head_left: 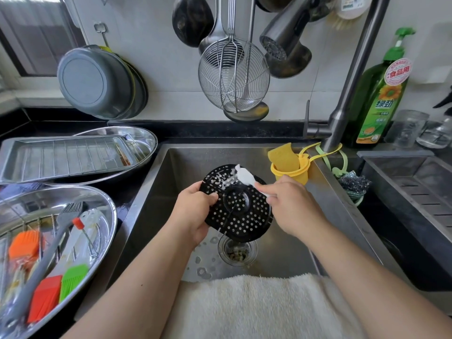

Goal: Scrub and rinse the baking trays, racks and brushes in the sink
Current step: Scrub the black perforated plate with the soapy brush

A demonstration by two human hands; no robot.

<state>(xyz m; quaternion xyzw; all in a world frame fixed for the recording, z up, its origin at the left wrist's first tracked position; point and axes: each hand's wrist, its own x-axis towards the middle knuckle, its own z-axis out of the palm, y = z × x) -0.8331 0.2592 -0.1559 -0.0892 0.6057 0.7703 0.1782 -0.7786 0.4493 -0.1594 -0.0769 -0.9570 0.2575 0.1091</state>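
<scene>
Fingers [208, 198] of the left hand [195, 211] curl over the rim of a black perforated round tray [241, 209], holding it tilted above the sink [171, 182], just over the drain [238, 250]. Right hand [291, 204] grips a white brush [244, 177] by its handle, fingers wrapped round it; sudsy head sits on the tray's upper edge. I read this as mid-scrub on this piece, foam only on one patch, no rinse yet; the faucet [276, 42] shows no water running.

Left worktop, as I judge it, still waiting: a rectangular baking tray [14, 162] with a wire rack [73, 157] in it, brown residue visible, and an oval steel dish [107, 216] holding silicone brushes [61, 289], orange, red, green, over another rack. Most of the job looks undone. I cannot tell whether anything has been finished.
</scene>
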